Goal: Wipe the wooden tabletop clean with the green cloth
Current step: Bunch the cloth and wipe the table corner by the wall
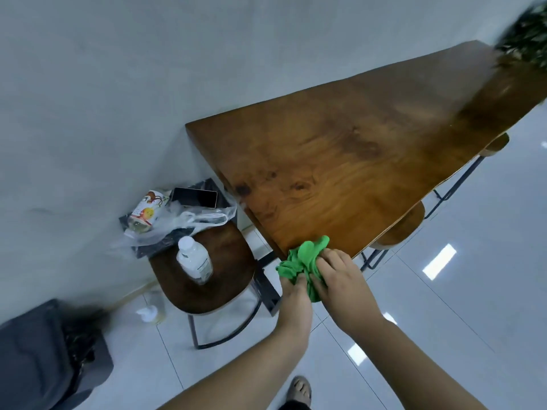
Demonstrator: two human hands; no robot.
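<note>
Both hands bunch the cloth at the bench's near corner.

Left hand (296, 294) and right hand (343, 279) have their fingers (324, 266) curled round the green cloth (305, 258), wadding it, likely to make a pad for wiping. It hangs at the bench (355, 161) corner, its top just over the edge. On the stool (207, 276) beside stands a bottle (194, 258), probably set aside to keep the wood bare.

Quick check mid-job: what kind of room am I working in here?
Probably a cafe or office break area, though I can't be sure: a long wooden tabletop set against a plain wall, wooden stools on black metal frames, and a glossy tiled floor.
</note>
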